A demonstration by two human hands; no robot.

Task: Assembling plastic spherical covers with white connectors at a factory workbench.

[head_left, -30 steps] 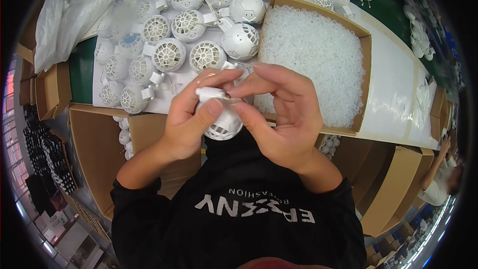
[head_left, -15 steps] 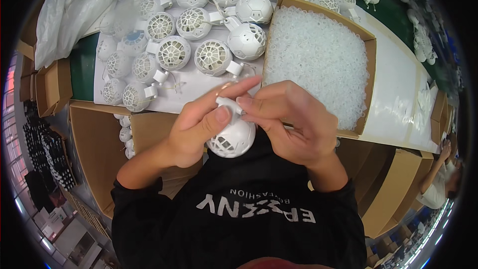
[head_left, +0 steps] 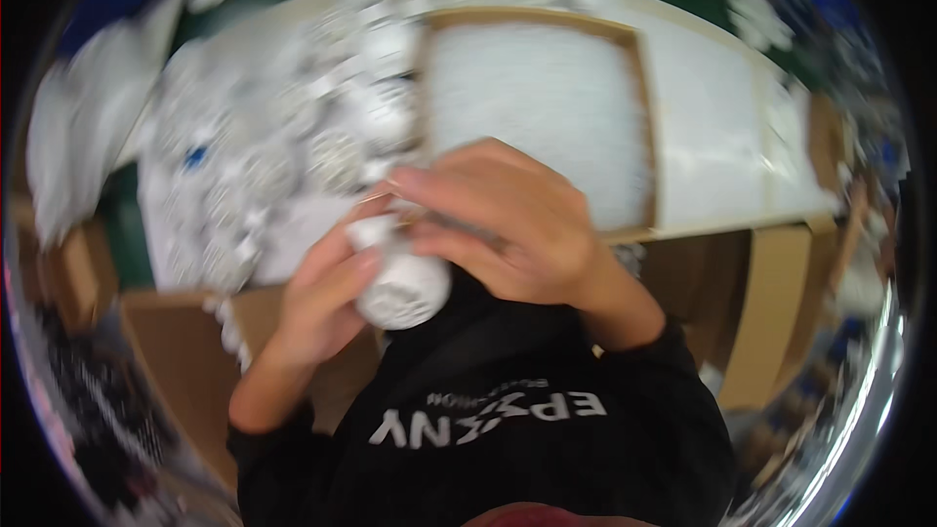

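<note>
Head view: both hands meet at the centre of the frame, just above the dark sweatshirt (head_left: 508, 429). The left hand (head_left: 327, 298) cups a round white plastic part (head_left: 402, 288) from the left and below, its fingers wrapped round it. The right hand (head_left: 498, 220) lies over the top of the part, fingers curled and pressed to its upper end, where a small white neck shows. By the look of it a fitting step is in hand: something is being pushed or twisted on at the top of the part. The next move seems to call for a firm, steady grip from below while the upper fingers finish seating it.

The whole frame is smeared by motion. The heap of white parts (head_left: 293, 127) at upper left is only blotches, and the cardboard box (head_left: 639, 117) of white filling at upper centre shows no detail. Whether the right fingers pinch a separate small piece I cannot tell; they hide the joint.
</note>
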